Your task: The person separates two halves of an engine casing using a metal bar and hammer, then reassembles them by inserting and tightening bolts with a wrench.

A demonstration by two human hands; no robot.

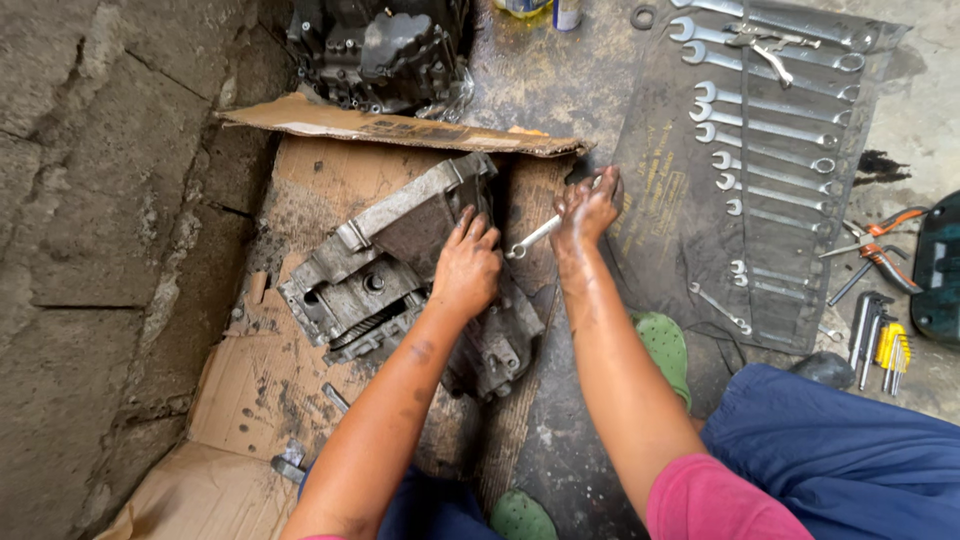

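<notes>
A greasy metal gearbox casing (375, 270) lies on flattened cardboard (250, 390). My left hand (466, 266) rests flat on top of the casing, fingers pressed against it. My right hand (588, 208) grips a silver wrench (535, 236) whose ring end points toward the casing, just right of my left hand. Both hands are smeared with oil.
A dark cloth roll (700, 200) with several silver wrenches lies to the right. Pliers (880, 245) and hex keys (885, 345) sit beyond it. A black engine part (380, 45) stands at the top. A rough concrete wall (90, 250) is on the left. Green sandals (665, 345) are by my legs.
</notes>
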